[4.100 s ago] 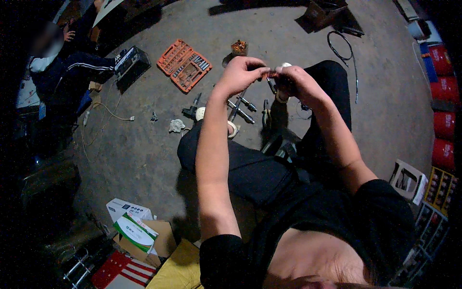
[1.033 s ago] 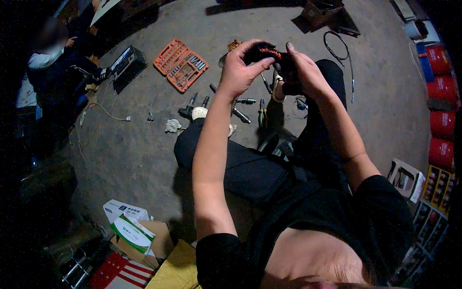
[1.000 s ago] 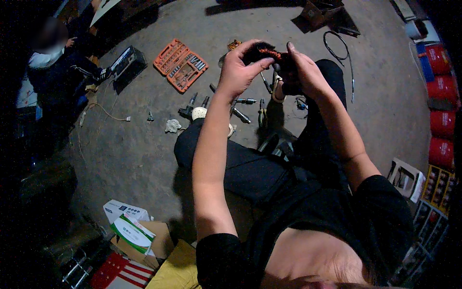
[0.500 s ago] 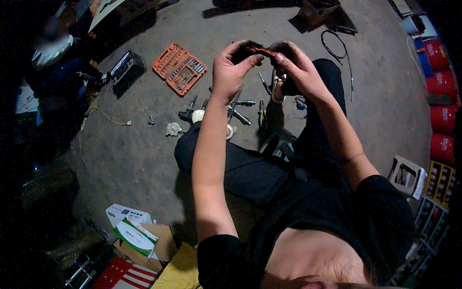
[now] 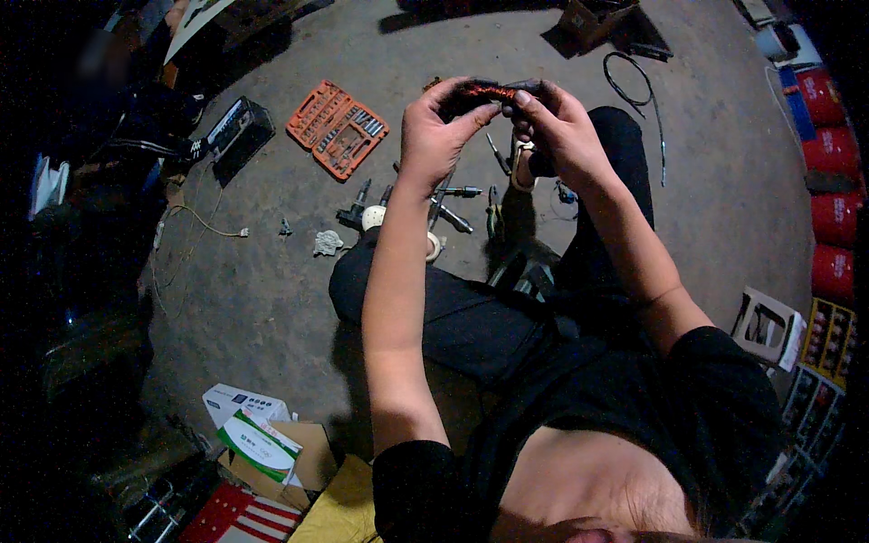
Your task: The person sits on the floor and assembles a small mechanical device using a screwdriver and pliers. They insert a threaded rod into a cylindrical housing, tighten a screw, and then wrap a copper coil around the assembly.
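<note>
We pinch the dark coppery coil (image 5: 478, 93) at both ends, left hand (image 5: 433, 136) at nine o'clock, right hand (image 5: 559, 127) at three; best we keep the grip gentle

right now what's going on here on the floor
A person sits on a concrete floor and holds a small dark part wound with reddish copper-coloured wire up in front of them. The left hand grips its left end, and the right hand pinches its right end with the fingertips. Below the hands, loose hand tools and a roll of tape lie on the floor, with an open orange socket set case further left. Another person sits at the far left.
</note>
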The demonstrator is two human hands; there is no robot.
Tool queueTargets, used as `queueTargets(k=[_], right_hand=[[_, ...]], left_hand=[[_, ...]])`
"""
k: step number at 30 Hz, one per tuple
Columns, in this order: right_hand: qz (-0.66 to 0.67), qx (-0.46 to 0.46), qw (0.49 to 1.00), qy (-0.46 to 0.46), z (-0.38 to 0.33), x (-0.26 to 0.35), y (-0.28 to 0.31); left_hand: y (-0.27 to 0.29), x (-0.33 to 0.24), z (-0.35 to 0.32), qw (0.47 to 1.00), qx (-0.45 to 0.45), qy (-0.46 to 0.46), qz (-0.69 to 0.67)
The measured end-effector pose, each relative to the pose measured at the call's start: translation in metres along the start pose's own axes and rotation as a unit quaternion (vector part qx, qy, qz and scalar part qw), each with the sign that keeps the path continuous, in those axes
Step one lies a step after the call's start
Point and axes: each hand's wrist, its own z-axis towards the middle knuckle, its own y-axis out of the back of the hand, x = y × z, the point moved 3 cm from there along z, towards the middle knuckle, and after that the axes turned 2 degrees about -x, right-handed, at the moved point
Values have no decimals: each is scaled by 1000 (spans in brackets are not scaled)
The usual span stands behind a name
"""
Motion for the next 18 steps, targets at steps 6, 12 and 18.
queueTargets(k=[6,12,18], right_hand=[[-12,-10,998,63,-2,-1,-6],[-93,-29,982,162,-6,3,-8],[-133,-14,972,192,-6,3,-6]], left_hand=[[2,2,-1,999,-27,-11,32],[0,-3,-3,1000,-24,-9,-4],[-2,-5,-6,997,-28,-11,-69]])
